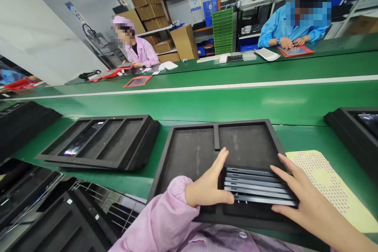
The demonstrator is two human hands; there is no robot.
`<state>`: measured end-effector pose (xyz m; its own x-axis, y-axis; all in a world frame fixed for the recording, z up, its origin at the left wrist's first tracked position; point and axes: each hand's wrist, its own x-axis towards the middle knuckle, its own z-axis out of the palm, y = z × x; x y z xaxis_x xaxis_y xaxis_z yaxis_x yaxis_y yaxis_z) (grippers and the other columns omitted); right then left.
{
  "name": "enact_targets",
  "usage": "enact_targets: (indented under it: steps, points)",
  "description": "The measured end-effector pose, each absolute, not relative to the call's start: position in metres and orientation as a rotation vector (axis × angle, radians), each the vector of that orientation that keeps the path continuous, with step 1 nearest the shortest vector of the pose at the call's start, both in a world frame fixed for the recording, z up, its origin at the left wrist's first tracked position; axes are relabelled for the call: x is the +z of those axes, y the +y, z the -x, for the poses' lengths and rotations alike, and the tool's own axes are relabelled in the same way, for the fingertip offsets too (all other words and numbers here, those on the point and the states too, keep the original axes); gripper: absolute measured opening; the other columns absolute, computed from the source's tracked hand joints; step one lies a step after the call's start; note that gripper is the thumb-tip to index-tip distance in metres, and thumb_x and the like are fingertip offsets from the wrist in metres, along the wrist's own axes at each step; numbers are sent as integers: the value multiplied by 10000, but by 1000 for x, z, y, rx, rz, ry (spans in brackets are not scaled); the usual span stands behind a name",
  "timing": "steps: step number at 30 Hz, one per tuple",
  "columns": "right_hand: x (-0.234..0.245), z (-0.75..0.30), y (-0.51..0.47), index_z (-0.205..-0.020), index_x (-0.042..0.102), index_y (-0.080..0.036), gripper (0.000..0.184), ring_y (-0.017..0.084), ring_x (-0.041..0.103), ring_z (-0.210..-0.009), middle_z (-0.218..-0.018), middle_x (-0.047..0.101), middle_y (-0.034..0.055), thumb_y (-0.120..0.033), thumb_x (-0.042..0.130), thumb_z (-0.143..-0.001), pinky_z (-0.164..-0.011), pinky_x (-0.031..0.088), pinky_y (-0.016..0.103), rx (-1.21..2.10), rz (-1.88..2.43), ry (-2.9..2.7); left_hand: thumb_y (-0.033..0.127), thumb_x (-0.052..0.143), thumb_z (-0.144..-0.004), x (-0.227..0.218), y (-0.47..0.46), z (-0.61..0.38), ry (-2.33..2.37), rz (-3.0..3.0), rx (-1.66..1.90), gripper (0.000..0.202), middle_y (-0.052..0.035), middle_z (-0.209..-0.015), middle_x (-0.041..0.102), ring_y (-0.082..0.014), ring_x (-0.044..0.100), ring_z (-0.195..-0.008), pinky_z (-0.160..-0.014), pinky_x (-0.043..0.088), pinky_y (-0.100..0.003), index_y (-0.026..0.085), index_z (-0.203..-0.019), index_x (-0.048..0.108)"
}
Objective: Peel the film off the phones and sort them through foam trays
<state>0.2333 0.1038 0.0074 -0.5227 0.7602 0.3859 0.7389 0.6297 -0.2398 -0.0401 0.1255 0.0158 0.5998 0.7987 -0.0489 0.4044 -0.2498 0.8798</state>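
Several slim dark phone-like panels (256,184) sit side by side with their long narrow edges facing me, over the near right part of a black foam tray (191,153). My left hand (209,185) is at their left end, fingers and thumb spread apart, the thumb tip against the nearest panel. Around the right end, my right hand (298,189) has its thumb on the near side and fingers on the far side. A narrow gap separates the nearest panel from the others. The panels' undersides are hidden.
Left is a stack of black foam trays (118,141), its top one holding a glossy panel (84,138). A dotted yellow sheet (327,181) lies right, before another black tray (339,116). Across the green bench, co-workers in pink (147,53) and blue (274,27) handle red-framed items.
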Motion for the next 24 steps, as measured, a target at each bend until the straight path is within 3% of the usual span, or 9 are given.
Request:
enact_targets:
  steps: [2, 5, 9, 12, 15, 19, 24]
  points:
    - [5, -238, 102, -1354, 266, -170, 674, 377, 457, -1153, -1400, 258, 171, -286, 513, -738, -759, 562, 462, 87, 1229, -2403, 646, 713, -530, 14, 128, 47, 1002, -2010, 351, 1278, -329, -1467, 52, -408, -14, -1368, -1058, -26, -637, -4, -1419, 63]
    - [4, -240, 101, -1375, 228, -143, 790, 390, 492, -1110, -1384, 257, 205, -253, 535, -655, -719, 576, 444, 55, 1262, -2451, 558, 776, -495, 7, 125, 43, 1111, -2141, 162, 1261, -373, -1429, 167, -466, 28, -1351, -971, -68, -734, -21, -1396, 109]
    - [6, -236, 106, -1344, 281, -138, 737, 338, 597, -896, -1129, 477, 193, -194, 495, -641, -641, 587, 421, -55, 1206, -2495, 404, 795, -530, 0, 120, 29, 1226, -2201, 240, 1085, -352, -1326, 391, -433, 280, -1314, -1006, 20, -726, -3, -1345, 205]
    - [8, -237, 110, -1310, 322, -144, 636, 295, 614, -792, -987, 527, 151, -199, 459, -691, -608, 586, 391, -24, 1161, -2495, 336, 800, -518, -3, 120, 26, 1194, -2274, 371, 1051, -300, -1209, 515, -389, 459, -1203, -1045, 83, -686, 3, -1325, 215]
    - [9, -244, 111, -1299, 335, -170, 570, 275, 620, -780, -973, 536, 130, -210, 441, -741, -614, 583, 365, 11, 1159, -2460, 318, 790, -531, -2, 122, 27, 1117, -2324, 455, 1072, -300, -1241, 489, -390, 464, -1199, -1053, 220, -636, 8, -1345, 166]
    - [3, -251, 106, -1304, 336, -224, 540, 267, 615, -860, -1027, 544, 105, -255, 492, -788, -694, 572, 349, 147, 1192, -2363, 310, 775, -537, 15, 116, 25, 1053, -2372, 651, 1120, -264, -1272, 449, -385, 473, -1182, -957, 443, -519, 75, -1391, 89]
    - [-12, -233, 96, -1261, 359, -208, 482, 276, 591, -961, -1109, 528, 119, -291, 532, -819, -803, 536, 382, 433, 1208, -2046, 254, 665, -595, 69, 101, 13, 917, -2535, 937, 1071, -222, -1250, 402, -371, 478, -1148, -902, 489, -480, 124, -1422, -2]
